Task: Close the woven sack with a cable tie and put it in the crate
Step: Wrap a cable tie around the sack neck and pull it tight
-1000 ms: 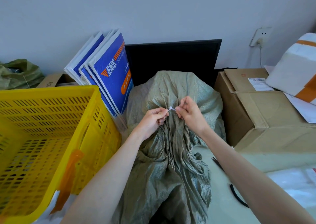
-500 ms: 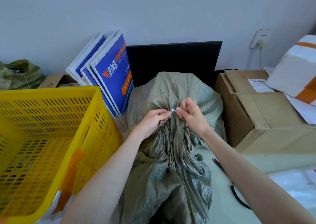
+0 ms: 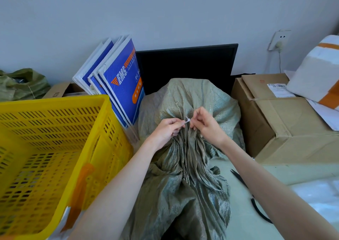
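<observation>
While both hands work at the gathered neck of the grey-green woven plastic sack point(image 3: 183, 166), the job in hand looks to be threading or cinching the thin white plastic cable tie point(image 3: 187, 121) around that neck. The left hand point(image 3: 166, 132) has its fingers point(image 3: 180, 124) curled in, pinching one end of the tie, and the right hand point(image 3: 205, 128) pinches the other end from the opposite side, thumb and forefinger close together. The sack lies on the pale desk point(image 3: 238, 212), its full body pointing away towards the black flat monitor point(image 3: 187, 65) and its loose mouth fanned out towards the person, just beside the yellow perforated plastic crate point(image 3: 55, 148) on the left.

To do this well, I would say the tail must go squarely through the head, then be drawn hard while the other hand keeps the pleats bunched, so no fold escapes the loop. The tie should sit close against the bulge, or it may slide off the loose cloth.

Much is hard to read. Most of the tie is buried in the folds or behind the fingers, so I cannot tell whether the tail is already through the head. What fills the sack is unseen. A dark slender tool point(image 3: 256, 203) on the desk is partly covered by the right forearm; it may be scissors.
</observation>
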Demonstrator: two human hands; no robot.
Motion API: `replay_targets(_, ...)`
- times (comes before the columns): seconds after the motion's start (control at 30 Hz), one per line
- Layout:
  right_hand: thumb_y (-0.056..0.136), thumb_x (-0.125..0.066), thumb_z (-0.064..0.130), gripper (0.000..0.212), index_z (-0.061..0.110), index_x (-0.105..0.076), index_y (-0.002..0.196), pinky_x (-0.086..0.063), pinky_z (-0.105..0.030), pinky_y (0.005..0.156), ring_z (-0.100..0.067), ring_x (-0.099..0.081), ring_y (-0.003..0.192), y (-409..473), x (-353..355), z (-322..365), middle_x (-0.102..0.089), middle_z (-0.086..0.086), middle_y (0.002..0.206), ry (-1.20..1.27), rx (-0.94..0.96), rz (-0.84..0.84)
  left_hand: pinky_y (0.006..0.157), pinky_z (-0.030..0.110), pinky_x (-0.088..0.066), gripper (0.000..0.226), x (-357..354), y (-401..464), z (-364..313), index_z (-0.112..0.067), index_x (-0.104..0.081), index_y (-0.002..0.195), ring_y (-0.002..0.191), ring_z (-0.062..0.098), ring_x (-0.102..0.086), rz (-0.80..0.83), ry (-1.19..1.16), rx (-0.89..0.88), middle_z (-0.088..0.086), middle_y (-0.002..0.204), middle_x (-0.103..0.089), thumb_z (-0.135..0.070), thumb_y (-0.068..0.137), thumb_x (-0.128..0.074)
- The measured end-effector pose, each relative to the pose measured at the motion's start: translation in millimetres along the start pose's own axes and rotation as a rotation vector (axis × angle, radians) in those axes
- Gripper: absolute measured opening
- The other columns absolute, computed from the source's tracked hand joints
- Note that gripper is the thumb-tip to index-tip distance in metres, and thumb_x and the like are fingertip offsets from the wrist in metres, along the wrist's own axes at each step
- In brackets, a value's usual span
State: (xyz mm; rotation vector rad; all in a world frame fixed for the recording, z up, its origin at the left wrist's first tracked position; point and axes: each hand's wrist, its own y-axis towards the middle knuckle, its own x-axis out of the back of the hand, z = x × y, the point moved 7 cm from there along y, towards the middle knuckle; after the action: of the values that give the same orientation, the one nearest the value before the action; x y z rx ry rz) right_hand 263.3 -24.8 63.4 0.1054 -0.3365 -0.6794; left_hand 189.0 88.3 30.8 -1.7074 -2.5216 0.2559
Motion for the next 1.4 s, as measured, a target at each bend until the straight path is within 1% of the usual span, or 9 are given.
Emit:
replay_targets(0.13,0.089,-0.048,-0.012,0.026,0.014,-0.043,0.085,-0.047,-0.030,0.073,-0.019,-0.052,0.072,-3,6,1,-0.057,-0.006,0.085,0.081,-0.010,0.005,0.056,0.022,-0.026,0.025,2,-2,0,-0.013,-0.066,0.069,0.054,0.008,-0.033,0.018,0.050,0.004,-0.004,0.060,-0.042,-0.018,0.092,-0.059)
replay_targets(0.3,0.085,-0.052,-0.013,0.028,0.015,-0.047,0.083,-0.045,-0.038,0.074,-0.020,-0.054,0.070,-4,5,-3,-0.052,-0.009,0.080,0.097,-0.008,-0.066,0.058,0.020,-0.032,0.022,-4,-5,-2,-0.015,-0.066,0.073,0.056,0.006,-0.039,0.030,0.191,0.017,-0.009,0.058,-0.047,-0.023,0.092,-0.060)
replay_targets(0.47,0.084,-0.051,-0.016,0.027,0.011,-0.050,0.087,-0.045,-0.029,0.071,-0.016,-0.054,0.069,-4,5,-2,-0.053,-0.007,0.082,0.165,-0.006,-0.077,0.059,0.017,-0.034,0.020,-6,-6,-4,-0.016,-0.066,0.074,0.055,-0.001,-0.045,0.020,0.186,0.014,-0.018,0.051,-0.053,-0.022,0.092,-0.059)
replay_targets(0.63,0.085,-0.049,-0.018,0.033,0.011,-0.058,0.095,-0.049,-0.023,0.071,-0.008,-0.057,0.070,-5,5,-5,-0.063,-0.005,0.099,0.293,-0.038,-0.050,0.064,0.020,-0.038,0.011,0,-6,2,-0.012,-0.066,0.084,0.066,0.009,-0.048,0.012,0.036,0.017,-0.003,0.070,-0.060,-0.009,0.091,-0.059)
replay_targets(0.77,0.086,-0.048,-0.018,0.034,0.012,-0.061,0.095,-0.049,-0.021,0.073,-0.014,-0.059,0.080,-5,4,-9,-0.071,-0.002,0.095,0.406,-0.059,-0.023,0.068,0.023,-0.042,0.007,4,-6,6,-0.009,-0.059,0.087,0.068,0.011,-0.054,0.001,-0.044,0.052,0.001,0.074,-0.068,-0.002,0.090,-0.059)
replay_targets(0.93,0.087,-0.048,-0.016,0.029,0.011,-0.057,0.095,-0.045,-0.025,0.073,-0.016,-0.055,0.076,-2,5,-14,-0.070,0.001,0.083,0.495,-0.093,-0.007,0.068,0.023,-0.043,0.006,4,-5,7,-0.009,-0.058,0.089,0.068,0.011,-0.054,-0.001,-0.037,0.065,0.001,0.075,-0.068,-0.005,0.089,-0.062)
replay_targets(1.1,0.087,-0.053,-0.010,0.024,0.012,-0.056,0.095,-0.045,-0.021,0.066,-0.012,-0.053,0.068,-4,6,-9,-0.067,0.003,0.077,0.512,-0.097,-0.006,0.068,0.023,-0.041,0.013,4,-4,5,-0.011,-0.053,0.084,0.068,0.013,-0.053,-0.011,-0.057,0.050,0.003,0.072,-0.069,-0.001,0.089,-0.061)
replay_targets(1.3,0.087,-0.054,-0.011,0.032,0.018,-0.040,0.079,-0.042,-0.022,0.067,-0.013,-0.050,0.070,-3,7,-5,-0.056,-0.001,0.075,0.450,-0.085,-0.009,0.070,0.022,-0.048,0.028,4,-5,0,-0.015,-0.041,0.075,0.074,0.014,-0.059,-0.019,0.042,0.012,0.004,0.075,-0.071,-0.001,0.088,-0.062)
replay_targets(1.4,0.087,-0.050,-0.011,0.036,0.018,-0.033,0.076,-0.044,-0.019,0.060,-0.016,-0.049,0.070,-3,10,-7,-0.057,-0.001,0.075,0.487,-0.084,-0.059,0.069,0.019,-0.049,0.034,7,-7,-7,-0.016,-0.035,0.071,0.069,0.009,-0.061,-0.068,0.146,-0.040,0.007,0.078,-0.068,-0.001,0.089,-0.060)
